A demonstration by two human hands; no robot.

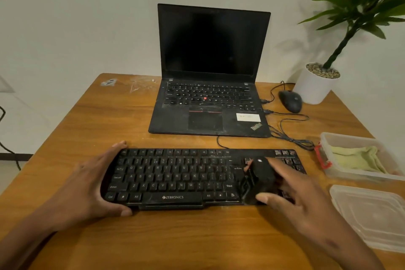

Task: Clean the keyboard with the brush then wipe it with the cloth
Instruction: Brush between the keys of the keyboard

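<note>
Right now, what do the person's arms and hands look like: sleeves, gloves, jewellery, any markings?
Both forearms are bare as far as the frame shows, with no sleeve edge in view. The left hand and right hand are ungloved. No rings, watch or bracelet show on either wrist or on the fingers in view. Nails look short and unpainted. No cables or straps are attached to either arm.

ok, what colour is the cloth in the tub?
Pale yellow-green cloth, in the clear plastic tub; head view.
</note>
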